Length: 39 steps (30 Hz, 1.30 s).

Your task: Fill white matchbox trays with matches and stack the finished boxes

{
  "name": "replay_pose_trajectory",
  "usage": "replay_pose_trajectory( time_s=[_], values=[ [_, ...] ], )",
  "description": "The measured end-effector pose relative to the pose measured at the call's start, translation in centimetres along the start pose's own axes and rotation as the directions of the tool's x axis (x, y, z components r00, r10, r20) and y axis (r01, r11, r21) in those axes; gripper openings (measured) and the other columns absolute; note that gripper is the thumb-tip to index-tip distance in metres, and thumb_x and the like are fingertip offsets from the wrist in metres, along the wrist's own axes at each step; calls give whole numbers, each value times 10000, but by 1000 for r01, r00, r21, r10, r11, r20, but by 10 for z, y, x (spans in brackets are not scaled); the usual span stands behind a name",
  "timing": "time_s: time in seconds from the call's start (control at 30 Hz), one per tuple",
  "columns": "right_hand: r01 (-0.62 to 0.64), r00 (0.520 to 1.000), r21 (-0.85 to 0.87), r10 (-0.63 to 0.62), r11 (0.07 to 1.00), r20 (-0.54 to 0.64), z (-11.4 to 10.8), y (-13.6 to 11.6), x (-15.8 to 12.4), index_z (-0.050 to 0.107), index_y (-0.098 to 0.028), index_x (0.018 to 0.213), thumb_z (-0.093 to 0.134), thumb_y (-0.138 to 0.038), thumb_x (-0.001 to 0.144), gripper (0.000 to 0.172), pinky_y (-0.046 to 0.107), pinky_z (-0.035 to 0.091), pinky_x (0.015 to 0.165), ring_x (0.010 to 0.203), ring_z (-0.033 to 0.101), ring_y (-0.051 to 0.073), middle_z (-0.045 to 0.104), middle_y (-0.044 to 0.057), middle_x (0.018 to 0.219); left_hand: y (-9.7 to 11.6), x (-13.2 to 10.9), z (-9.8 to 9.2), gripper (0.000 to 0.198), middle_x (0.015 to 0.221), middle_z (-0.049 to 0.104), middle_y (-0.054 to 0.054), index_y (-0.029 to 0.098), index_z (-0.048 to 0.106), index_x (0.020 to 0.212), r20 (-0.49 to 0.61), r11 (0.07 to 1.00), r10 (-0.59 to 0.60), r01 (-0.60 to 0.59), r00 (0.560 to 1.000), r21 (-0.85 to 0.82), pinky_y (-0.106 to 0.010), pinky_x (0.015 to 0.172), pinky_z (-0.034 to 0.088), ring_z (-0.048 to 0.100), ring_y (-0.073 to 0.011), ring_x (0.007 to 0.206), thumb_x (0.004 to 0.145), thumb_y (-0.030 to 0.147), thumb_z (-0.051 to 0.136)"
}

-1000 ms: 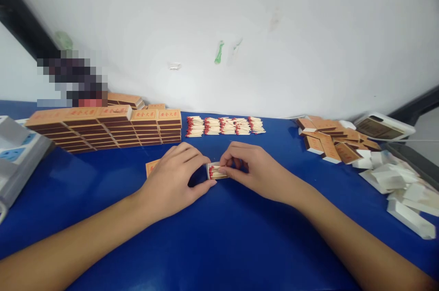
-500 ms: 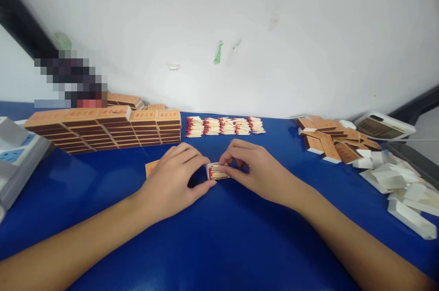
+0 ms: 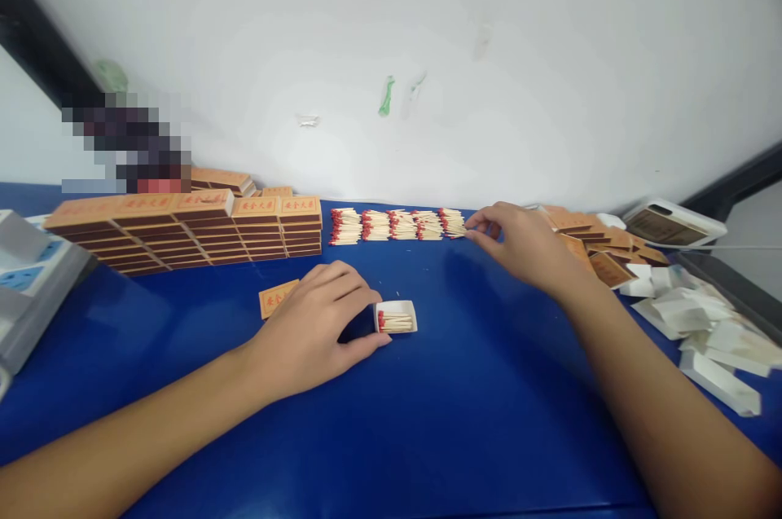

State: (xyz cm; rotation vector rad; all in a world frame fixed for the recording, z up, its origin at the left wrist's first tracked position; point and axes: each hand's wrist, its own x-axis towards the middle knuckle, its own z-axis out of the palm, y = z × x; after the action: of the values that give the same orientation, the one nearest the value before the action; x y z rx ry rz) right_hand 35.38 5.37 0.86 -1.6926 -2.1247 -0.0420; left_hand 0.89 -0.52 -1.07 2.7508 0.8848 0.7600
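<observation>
My left hand (image 3: 318, 322) rests on the blue table, thumb and fingers steadying a small white matchbox tray (image 3: 397, 316) that holds some red-tipped matches. An orange matchbox sleeve (image 3: 278, 297) lies flat just behind that hand. My right hand (image 3: 519, 242) reaches to the far right end of a row of match bundles (image 3: 400, 225) by the wall, its fingertips pinched at the last bundle. Whether the fingers hold matches is unclear.
Stacked orange matchboxes (image 3: 183, 227) line the back left. A loose heap of orange sleeves (image 3: 602, 246) and white empty trays (image 3: 702, 323) lies at the right. A grey device (image 3: 30, 283) sits at the left edge, a white scale-like device (image 3: 675, 224) at the back right.
My right hand left the white tray and moved back and right to the end of the match row. The tray now lies uncovered by my left hand's fingertips.
</observation>
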Motion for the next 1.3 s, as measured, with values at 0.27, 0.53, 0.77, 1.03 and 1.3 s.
replay_pose_trajectory(
  time_s=[0.27, 0.53, 0.77, 1.03, 1.3],
  values=[
    [12, 995, 20, -14, 1000, 102, 22, 23, 8, 696, -194, 879, 600, -253, 933, 125, 437, 514, 885, 957, 656, 303, 695, 135, 969, -1, 0, 0, 298, 1068, 737, -75, 173, 711, 1169, 12, 1000, 4, -4, 1000, -4, -456, 949, 525, 635, -269, 1083, 992, 413, 721],
    [97, 992, 170, -109, 981, 62, 0, -16, -3, 640, -216, 902, 587, -345, 987, 163, 412, 509, 815, 886, 620, 266, 676, 101, 947, 1, 1, -1, 244, 1055, 741, -54, 191, 725, 1094, -79, 994, -97, 100, 992, 41, -413, 910, 545, 660, -253, 1052, 949, 384, 763],
    [131, 963, 479, -225, 868, 146, 2, -91, -27, 647, -234, 962, 584, -347, 1059, 162, 345, 498, 779, 888, 602, 205, 676, 53, 987, 0, 3, -1, 222, 1041, 742, -55, 203, 718, 1078, -88, 991, -124, 128, 988, 47, -415, 897, 538, 651, -257, 1033, 943, 373, 765],
    [222, 932, 553, -342, 803, 122, 21, -105, -37, 649, -242, 1009, 588, -185, 1037, 88, 389, 497, 971, 1127, 584, 229, 645, 70, 1150, 0, 3, 0, 225, 1041, 739, -55, 186, 711, 1068, -102, 990, -126, 130, 987, 44, -404, 905, 542, 648, -249, 1033, 937, 357, 776],
    [235, 929, 529, -349, 815, 125, 15, -101, -35, 670, -246, 997, 608, -183, 1025, 93, 411, 506, 987, 1114, 590, 231, 645, 67, 1138, 1, 3, -2, 222, 1037, 743, -56, 196, 710, 1064, -96, 989, -133, 138, 986, 47, -413, 905, 545, 648, -252, 1036, 939, 369, 771]
  ],
)
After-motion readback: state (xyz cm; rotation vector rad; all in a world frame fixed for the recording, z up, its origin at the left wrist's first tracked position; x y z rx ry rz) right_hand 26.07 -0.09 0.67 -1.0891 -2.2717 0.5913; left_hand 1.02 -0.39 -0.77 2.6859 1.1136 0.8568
